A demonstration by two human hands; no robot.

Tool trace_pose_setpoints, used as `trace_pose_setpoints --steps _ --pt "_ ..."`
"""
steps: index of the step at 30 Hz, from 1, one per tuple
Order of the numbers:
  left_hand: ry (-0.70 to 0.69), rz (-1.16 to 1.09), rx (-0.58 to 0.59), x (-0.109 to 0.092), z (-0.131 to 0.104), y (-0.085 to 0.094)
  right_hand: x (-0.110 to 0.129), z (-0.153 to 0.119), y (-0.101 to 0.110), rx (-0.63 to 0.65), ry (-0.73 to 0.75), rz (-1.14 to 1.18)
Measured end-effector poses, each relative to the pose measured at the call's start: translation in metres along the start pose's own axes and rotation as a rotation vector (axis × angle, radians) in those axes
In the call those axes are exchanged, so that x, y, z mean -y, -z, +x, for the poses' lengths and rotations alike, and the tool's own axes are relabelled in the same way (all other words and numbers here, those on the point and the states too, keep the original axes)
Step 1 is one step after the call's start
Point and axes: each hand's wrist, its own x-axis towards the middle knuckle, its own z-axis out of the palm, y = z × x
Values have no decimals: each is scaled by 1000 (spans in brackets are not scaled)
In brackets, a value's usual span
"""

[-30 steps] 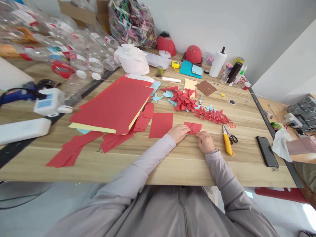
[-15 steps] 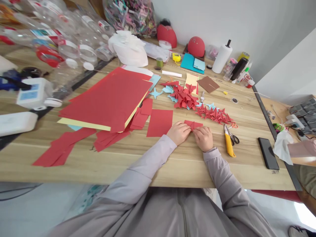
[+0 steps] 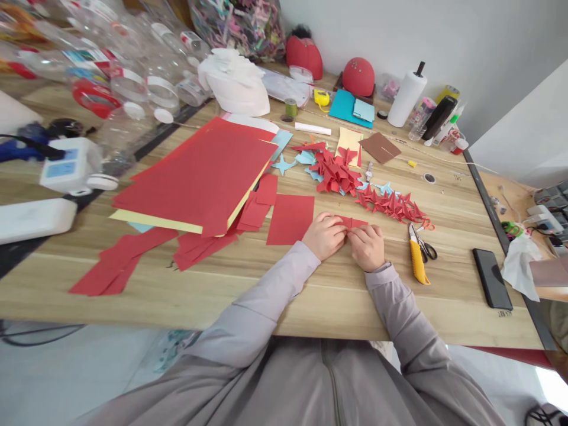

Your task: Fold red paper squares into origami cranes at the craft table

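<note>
Both hands meet over a small folded red paper (image 3: 354, 222) on the wooden table. My left hand (image 3: 324, 236) is closed at the paper's left part, fingers pressed on its near edge. Beside it, my right hand (image 3: 366, 246) pinches the near edge at the middle. The fingers hide part of the paper. A flat red square (image 3: 290, 219) lies just left of my left hand. Beyond the hands are a heap of folded red pieces (image 3: 335, 171) and a row of red paper stars (image 3: 390, 204), with light blue ones among them.
Large red sheets (image 3: 199, 171) and red strips (image 3: 124, 260) lie at left, plastic bottles (image 3: 124, 83) behind them. To the right are scissors (image 3: 428, 251), a yellow cutter (image 3: 418, 262) and a black phone (image 3: 491, 278). A white roll (image 3: 407, 99) stands at the back.
The view has shifted slightly, so the table's things appear a little further right. The red paper's visible far part looks narrower, with both hands still at its near edge.
</note>
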Motion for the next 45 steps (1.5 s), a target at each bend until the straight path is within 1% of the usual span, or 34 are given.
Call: trace_pose_setpoints --steps 4,6,8,10,13,15,20,22,25,30,32,34,40,42,45 --pt "93 -54 -24 11 -6 8 -6 -3 1 -54 -39 13" --pt "168 -44 -61 16 -9 12 -10 -4 2 -86 -87 16" --pt "200 -37 -94 16 -10 14 -11 -4 3 -104 -103 23" --pt "176 -45 -102 12 -8 13 -10 -3 2 -113 -74 38" --pt "89 -58 -80 4 -4 7 -7 -1 1 -137 -20 66" --pt "53 -69 -70 2 -3 3 -5 -1 1 -139 -34 76" --pt "92 -85 -32 4 -6 2 -4 0 3 -111 -103 80" --pt "97 -87 -18 3 -7 3 -4 1 4 -113 -87 86" --pt "69 -102 -17 -1 -5 2 -4 0 3 -112 -41 90" --pt "67 -132 18 -4 -3 -1 -5 -3 0 -16 10 75" --pt "74 -142 32 -4 -2 0 -6 -4 -1 3 25 76" --pt "88 -149 30 -3 -2 0 -6 -5 -1 -12 13 85" --pt "115 -149 -17 -1 -4 4 -5 -3 0 -133 -49 131" --pt "119 -142 -39 -1 -4 5 -6 -3 0 -128 -77 136" --pt "109 -142 -35 -1 -4 4 -6 -4 0 -78 -55 125"
